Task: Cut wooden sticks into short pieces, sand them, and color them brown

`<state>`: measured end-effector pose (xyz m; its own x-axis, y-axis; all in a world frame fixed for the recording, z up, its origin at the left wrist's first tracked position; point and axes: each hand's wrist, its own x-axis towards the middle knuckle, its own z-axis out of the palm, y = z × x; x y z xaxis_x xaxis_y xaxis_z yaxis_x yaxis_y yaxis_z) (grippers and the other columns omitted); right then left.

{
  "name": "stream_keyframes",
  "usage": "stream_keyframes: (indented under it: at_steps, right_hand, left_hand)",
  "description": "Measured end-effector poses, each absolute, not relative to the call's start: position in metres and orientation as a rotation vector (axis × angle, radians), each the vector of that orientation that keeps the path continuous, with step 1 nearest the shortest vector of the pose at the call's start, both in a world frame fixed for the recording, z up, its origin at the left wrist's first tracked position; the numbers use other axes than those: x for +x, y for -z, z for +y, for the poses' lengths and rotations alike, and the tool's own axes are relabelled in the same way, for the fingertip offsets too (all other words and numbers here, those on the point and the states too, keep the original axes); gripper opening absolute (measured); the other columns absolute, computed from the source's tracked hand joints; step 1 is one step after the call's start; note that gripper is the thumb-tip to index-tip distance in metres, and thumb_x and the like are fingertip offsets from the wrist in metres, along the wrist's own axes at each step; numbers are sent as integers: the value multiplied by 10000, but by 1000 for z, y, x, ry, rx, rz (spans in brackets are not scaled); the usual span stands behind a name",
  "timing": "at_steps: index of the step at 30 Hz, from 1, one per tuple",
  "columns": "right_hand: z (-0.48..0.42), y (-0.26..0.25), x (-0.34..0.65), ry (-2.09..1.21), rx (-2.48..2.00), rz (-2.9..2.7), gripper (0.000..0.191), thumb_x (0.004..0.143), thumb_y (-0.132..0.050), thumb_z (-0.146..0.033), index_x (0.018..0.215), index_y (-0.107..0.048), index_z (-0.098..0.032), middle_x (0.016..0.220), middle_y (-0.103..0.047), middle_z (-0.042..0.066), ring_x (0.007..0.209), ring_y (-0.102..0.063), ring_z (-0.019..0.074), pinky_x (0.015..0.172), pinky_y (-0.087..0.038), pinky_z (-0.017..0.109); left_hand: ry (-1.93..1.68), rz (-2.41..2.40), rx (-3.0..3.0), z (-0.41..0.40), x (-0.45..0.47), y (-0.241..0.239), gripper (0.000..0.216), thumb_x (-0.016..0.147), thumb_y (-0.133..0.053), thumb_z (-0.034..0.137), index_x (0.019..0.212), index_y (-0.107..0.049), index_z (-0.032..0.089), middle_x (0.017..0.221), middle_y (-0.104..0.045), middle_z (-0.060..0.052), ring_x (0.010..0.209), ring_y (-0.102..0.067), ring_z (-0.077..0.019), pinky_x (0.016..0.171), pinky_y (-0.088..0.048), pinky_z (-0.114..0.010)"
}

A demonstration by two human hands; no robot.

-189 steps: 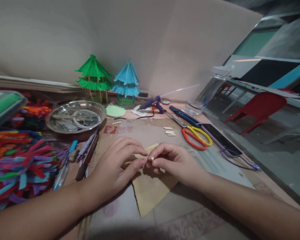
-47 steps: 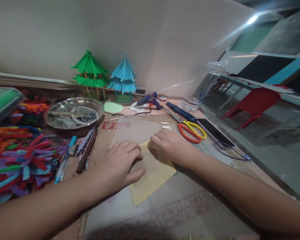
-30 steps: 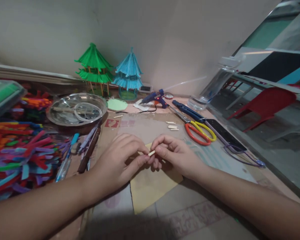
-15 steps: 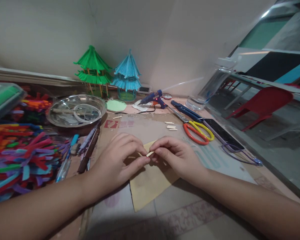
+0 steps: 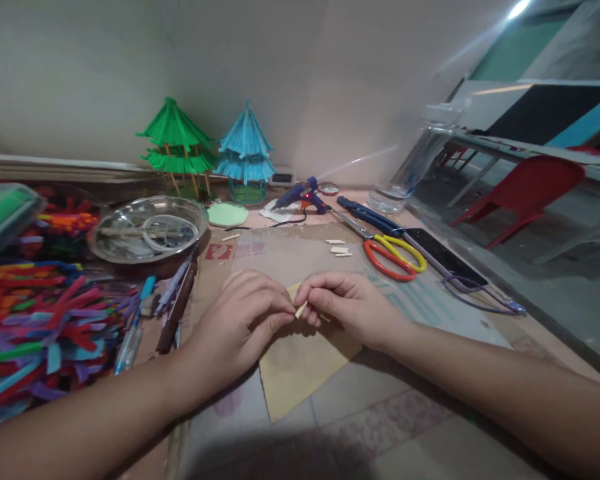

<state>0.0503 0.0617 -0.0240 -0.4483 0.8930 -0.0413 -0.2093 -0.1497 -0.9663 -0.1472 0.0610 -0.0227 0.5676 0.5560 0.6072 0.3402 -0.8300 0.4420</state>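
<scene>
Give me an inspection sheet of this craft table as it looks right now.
Surface: cardboard sheet covers the table; a yellow paper lies under the hands.
Job's things: small stick held above the yellow paper; cut stick pieces lie further back.
Clutter: coloured strips, pens and metal bowl at left; scissors, glue gun and phone at right.
Grippers: left hand and right hand both pinch the small stick.
Cables: purple cable by the phone; black cord at the glue gun.
Surroundings: green pagoda model and blue pagoda model by the wall; water bottle; red chair beyond.
</scene>
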Motion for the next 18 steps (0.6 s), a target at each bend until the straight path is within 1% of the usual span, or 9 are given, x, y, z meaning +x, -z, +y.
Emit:
stream_keyframes:
  at_steps: [5, 8, 11, 18]
  right_hand:
    - [59, 19, 51, -1608, -821, -1424, 195, 799, -713, -344, 762, -687, -154, 625, -609, -37, 553, -524, 50, 545, -427, 186]
    - [58, 18, 50, -1584, -821, -1464, 141, 826, -660, -286, 780, -674, -154, 623, -587, -40, 557, -502, 60, 547, -416, 199]
    - [58, 17, 49, -1571, -842, -1479, 98, 814, -645, -240, 782, -672, -151, 617, -578, -39, 573, -503, 68, 561, -418, 205]
    - [60, 18, 49, -1607, -886, -1462, 80, 747, -669, -213, 801, -689, -157, 672, -645, -17, 586, -533, 78, 586, -451, 222]
  left_hand:
    - [-1038, 772, 2557, 62, -147, 22, 156, 961, -535, 227, 862, -655, 216, 854, -681, 1, 852, -597, -156, 795, -441, -304]
    - [-1006, 759, 2564, 62, -148, 22, 142, 946, -573, 259, 847, -668, 222, 850, -677, 7, 852, -592, -153, 799, -430, -302]
    - [-1007, 757, 2550, 62, -148, 23, 111, 921, -613, 286, 853, -664, 215, 858, -670, 3, 861, -587, -158, 801, -428, -303]
    - [-1015, 771, 2552, 61, -145, 23, 92, 913, -592, 225, 836, -642, 212, 829, -665, 6, 834, -580, -151, 787, -424, -298]
